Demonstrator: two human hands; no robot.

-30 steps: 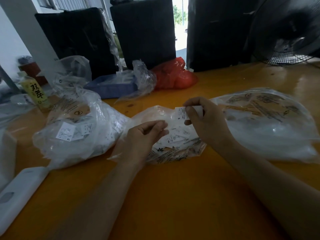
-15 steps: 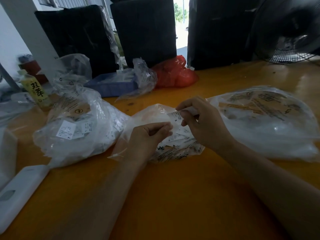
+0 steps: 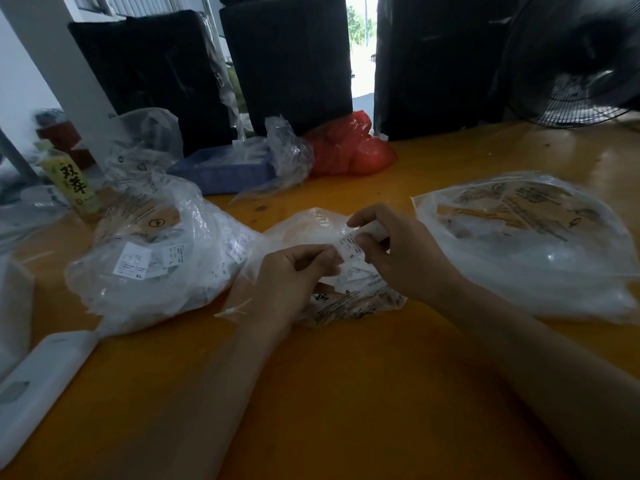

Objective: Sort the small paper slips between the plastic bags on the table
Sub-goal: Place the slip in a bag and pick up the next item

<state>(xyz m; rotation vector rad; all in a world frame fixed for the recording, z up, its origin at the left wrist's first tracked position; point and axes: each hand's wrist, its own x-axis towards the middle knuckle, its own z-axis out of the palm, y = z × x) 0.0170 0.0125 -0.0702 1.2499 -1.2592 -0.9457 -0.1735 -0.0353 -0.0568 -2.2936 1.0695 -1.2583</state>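
we hold one small paper slip (image 3: 352,249) marked "s" between our two hands, just above the middle bag (image 3: 311,226). our right hand (image 3: 401,258) pinches it, thumb and forefinger clamped on its upper end; our left hand (image 3: 294,275) has its fingers curled, the tips closed on the slip's lower left edge. right under our fingertips more slips lie loose in the mouth of the middle bag, touching one another.

to the left of our left hand sits a fuller bag (image 3: 149,258) whose slips read "xl" and "l" through the plastic. to the right of our right hand lies a flatter, wide bag (image 3: 526,244); we cannot tell what slips it holds. all three rest on the orange table (image 3: 346,393).

as we judge it, the sorting is partway along: the left bag already carries a good pile, while a heap is still left beneath our fingers, so many slips remain. this "s" slip is not yet placed, and we cannot say from here which bag is meant for it.

beyond our fingertips stand a red bag (image 3: 349,150) and a blue tray (image 3: 221,171).
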